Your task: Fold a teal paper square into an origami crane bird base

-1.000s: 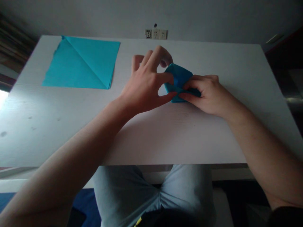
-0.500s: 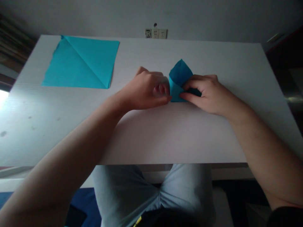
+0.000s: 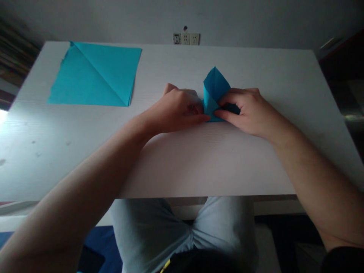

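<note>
A small folded piece of blue paper (image 3: 214,87) lies on the white table (image 3: 182,159), its pointed flap standing up toward the far side. My left hand (image 3: 178,108) is curled closed, fingertips pinching the paper's left lower edge. On the paper's right side my right hand (image 3: 247,110) presses down, thumb and fingers pinched on its lower right part. The paper's lower portion is hidden between the two hands.
A stack of larger light-blue paper sheets (image 3: 95,74) with a diagonal crease lies at the table's far left. A wall socket strip (image 3: 186,38) sits behind the far edge. My legs in light trousers (image 3: 184,231) show below the near edge.
My left hand came down from a raised, spread pose over the paper and curled against its left edge. The paper's flap now stands uncovered. My right hand has stayed in place.
</note>
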`<state>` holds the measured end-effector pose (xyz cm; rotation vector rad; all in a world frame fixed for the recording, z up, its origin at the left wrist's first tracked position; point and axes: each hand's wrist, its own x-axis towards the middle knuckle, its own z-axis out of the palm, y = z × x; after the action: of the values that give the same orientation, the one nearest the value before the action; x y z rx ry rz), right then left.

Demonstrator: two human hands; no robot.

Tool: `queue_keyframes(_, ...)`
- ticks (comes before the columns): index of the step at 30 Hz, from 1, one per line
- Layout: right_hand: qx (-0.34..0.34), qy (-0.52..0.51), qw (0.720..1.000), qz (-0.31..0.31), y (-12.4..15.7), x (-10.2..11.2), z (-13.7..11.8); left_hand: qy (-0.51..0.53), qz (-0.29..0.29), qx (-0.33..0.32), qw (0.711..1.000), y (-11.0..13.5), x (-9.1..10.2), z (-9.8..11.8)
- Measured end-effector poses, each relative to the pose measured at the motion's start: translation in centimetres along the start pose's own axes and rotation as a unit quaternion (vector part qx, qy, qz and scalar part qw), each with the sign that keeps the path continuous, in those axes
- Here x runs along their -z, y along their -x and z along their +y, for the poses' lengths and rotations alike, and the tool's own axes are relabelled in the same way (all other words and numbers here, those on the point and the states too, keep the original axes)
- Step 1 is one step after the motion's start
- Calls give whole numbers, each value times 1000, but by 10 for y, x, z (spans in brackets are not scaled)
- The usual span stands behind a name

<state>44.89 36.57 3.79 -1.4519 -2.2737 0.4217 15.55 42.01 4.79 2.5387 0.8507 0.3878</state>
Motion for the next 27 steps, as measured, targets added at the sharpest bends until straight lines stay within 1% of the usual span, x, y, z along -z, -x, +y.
queue_keyframes(3,-2,0,1000,2,0,0,-2,12,21,2,1000,2,2,-1)
queue_keyframes(6,-2,1,1000,0,0,0,-4,50,43,-8,998,3,2,-4)
queue_keyframes(9,0,-2,1000,-3,0,0,-4,67,38,-28,997,2,-1,-10)
queue_keyframes(13,6,-8,1000,-23,1,3,-2,36,31,-65,997,2,-1,-15)
queue_keyframes(18,31,-13,998,-53,9,12,4,24,11,-60,998,5,3,-10)
queue_keyframes(21,52,-29,994,-87,16,19,8,18,-4,-57,998,6,4,-7)
queue_keyframes(25,77,-57,987,-127,22,28,10,20,-12,-53,998,5,2,-10)
queue_keyframes(27,79,-55,987,-125,23,33,9,22,-12,-54,998,4,1,-12)
